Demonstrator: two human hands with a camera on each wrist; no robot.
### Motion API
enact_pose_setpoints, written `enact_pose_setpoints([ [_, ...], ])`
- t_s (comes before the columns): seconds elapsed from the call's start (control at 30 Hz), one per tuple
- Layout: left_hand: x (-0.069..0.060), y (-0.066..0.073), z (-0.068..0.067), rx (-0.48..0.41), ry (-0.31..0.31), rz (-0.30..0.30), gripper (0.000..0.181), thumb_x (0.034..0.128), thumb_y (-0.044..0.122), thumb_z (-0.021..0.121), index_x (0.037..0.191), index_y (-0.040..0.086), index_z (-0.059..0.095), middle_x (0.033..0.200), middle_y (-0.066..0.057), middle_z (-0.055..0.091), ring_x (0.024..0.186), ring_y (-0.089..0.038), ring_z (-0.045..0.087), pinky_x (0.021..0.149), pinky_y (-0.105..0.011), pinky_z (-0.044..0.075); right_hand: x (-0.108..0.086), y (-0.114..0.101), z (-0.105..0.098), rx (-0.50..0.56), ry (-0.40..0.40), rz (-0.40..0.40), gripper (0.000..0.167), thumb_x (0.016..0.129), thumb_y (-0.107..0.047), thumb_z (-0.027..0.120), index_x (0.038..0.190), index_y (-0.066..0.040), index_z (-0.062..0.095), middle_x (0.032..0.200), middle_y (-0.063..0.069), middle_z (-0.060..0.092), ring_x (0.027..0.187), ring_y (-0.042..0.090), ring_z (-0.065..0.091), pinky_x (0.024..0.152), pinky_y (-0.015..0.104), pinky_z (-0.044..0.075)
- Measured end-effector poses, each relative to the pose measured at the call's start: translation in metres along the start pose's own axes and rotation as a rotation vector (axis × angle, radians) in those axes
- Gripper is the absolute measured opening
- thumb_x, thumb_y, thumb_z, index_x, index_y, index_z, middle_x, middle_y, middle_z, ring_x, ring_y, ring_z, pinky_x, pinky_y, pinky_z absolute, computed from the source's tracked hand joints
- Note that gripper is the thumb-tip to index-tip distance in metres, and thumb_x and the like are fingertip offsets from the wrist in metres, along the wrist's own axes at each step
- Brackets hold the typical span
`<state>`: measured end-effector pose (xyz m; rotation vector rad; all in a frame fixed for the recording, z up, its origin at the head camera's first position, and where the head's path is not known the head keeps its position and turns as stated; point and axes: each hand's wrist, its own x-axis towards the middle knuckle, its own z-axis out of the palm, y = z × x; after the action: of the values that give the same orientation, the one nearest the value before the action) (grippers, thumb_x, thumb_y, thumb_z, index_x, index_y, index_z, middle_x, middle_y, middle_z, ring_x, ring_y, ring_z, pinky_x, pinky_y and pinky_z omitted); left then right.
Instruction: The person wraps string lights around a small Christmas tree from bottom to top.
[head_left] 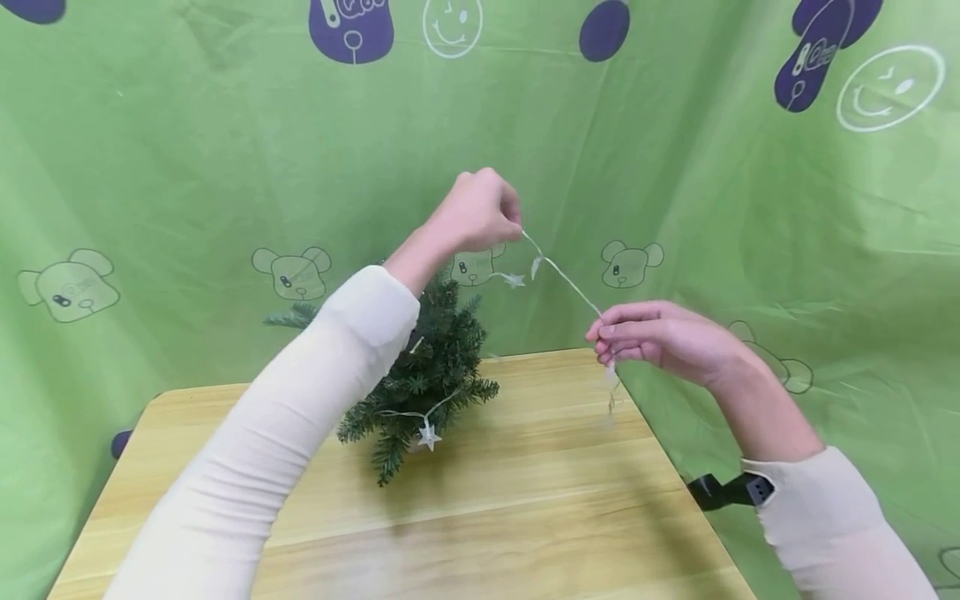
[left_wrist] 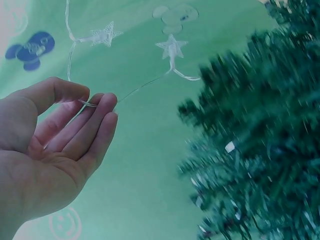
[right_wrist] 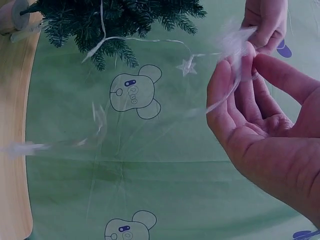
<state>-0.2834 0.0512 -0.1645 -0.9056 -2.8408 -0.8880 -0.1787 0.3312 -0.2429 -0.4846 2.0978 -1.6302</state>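
A small green tree (head_left: 442, 358) stands on the wooden table, with a clear star (head_left: 428, 435) on a thin wire at its front. Above the tree my left hand (head_left: 480, 210) pinches the star-light wire (head_left: 566, 279). Off to the right, my right hand (head_left: 667, 337) pinches the same wire, and its loose end hangs below the fingers. In the left wrist view, stars (left_wrist: 172, 48) hang on either side of my left hand (left_wrist: 60, 135). The right wrist view has my right hand (right_wrist: 265, 110) with a blurred clear piece at its fingertips.
The wooden table (head_left: 525, 500) extends around the tree. Green printed cloth (head_left: 187, 167) hangs behind and at both sides. A black strap (head_left: 727, 492) is at my right sleeve, beyond the table's right edge.
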Motion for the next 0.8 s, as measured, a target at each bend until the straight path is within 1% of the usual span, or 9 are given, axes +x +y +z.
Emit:
enact_pose_setpoints([
  [0.1, 0.002, -0.009, -0.004, -0.001, 0.018, -0.034, 0.007, 0.0911, 0.014, 0.068, 0.093, 0.013, 0.075, 0.093, -0.001, 0.075, 0.086, -0.017, 0.064, 0.079, -0.027, 0.055, -0.002, 0.001, -0.001, -0.016, -0.016, 0.001, 0.022, 0.103, -0.006, 0.053, 0.119, 0.002, 0.066, 0.107, 0.008, 0.073, 0.098, 0.020, 0.071, 0.093, 0.036, 0.059],
  [0.23, 0.004, -0.018, -0.008, -0.001, 0.037, -0.050, 0.009, 0.0903, 0.015, 0.068, 0.093, 0.014, 0.076, 0.094, -0.001, 0.075, 0.088, -0.017, 0.064, 0.080, -0.028, 0.055, -0.003, 0.000, 0.000, -0.024, 0.001, 0.006, 0.026, 0.103, -0.007, 0.054, 0.124, 0.004, 0.064, 0.112, 0.009, 0.073, 0.101, 0.019, 0.070, 0.096, 0.034, 0.057],
  [0.37, 0.005, -0.022, -0.011, -0.018, 0.049, -0.076, 0.009, 0.0897, 0.014, 0.068, 0.092, 0.014, 0.076, 0.094, -0.001, 0.075, 0.090, -0.017, 0.064, 0.081, -0.027, 0.054, -0.003, -0.001, 0.003, -0.008, 0.036, 0.023, 0.031, 0.101, -0.007, 0.057, 0.129, 0.006, 0.060, 0.116, 0.010, 0.072, 0.104, 0.019, 0.070, 0.099, 0.031, 0.056],
  [0.53, 0.005, -0.026, -0.014, -0.036, 0.035, -0.113, 0.009, 0.0912, 0.014, 0.068, 0.096, 0.013, 0.075, 0.097, -0.002, 0.074, 0.093, -0.017, 0.064, 0.082, -0.027, 0.055, -0.001, 0.000, 0.005, 0.017, 0.079, 0.052, 0.031, 0.100, -0.007, 0.061, 0.128, 0.005, 0.062, 0.116, 0.010, 0.073, 0.103, 0.018, 0.070, 0.100, 0.031, 0.055],
  [0.6, 0.005, -0.028, -0.014, -0.038, 0.039, -0.119, 0.009, 0.0913, 0.015, 0.068, 0.097, 0.013, 0.075, 0.097, -0.002, 0.074, 0.094, -0.017, 0.064, 0.083, -0.027, 0.055, 0.000, 0.002, 0.004, 0.025, 0.081, 0.053, 0.030, 0.099, -0.007, 0.061, 0.127, 0.004, 0.063, 0.115, 0.010, 0.073, 0.101, 0.017, 0.071, 0.099, 0.031, 0.056],
  [0.8, 0.005, -0.035, -0.015, -0.059, 0.053, -0.120, 0.010, 0.0913, 0.016, 0.068, 0.097, 0.014, 0.076, 0.097, -0.001, 0.075, 0.094, -0.016, 0.063, 0.084, -0.028, 0.052, 0.003, 0.005, 0.002, 0.025, 0.057, 0.042, 0.027, 0.100, -0.006, 0.059, 0.125, 0.003, 0.064, 0.112, 0.009, 0.073, 0.100, 0.018, 0.071, 0.097, 0.031, 0.057],
])
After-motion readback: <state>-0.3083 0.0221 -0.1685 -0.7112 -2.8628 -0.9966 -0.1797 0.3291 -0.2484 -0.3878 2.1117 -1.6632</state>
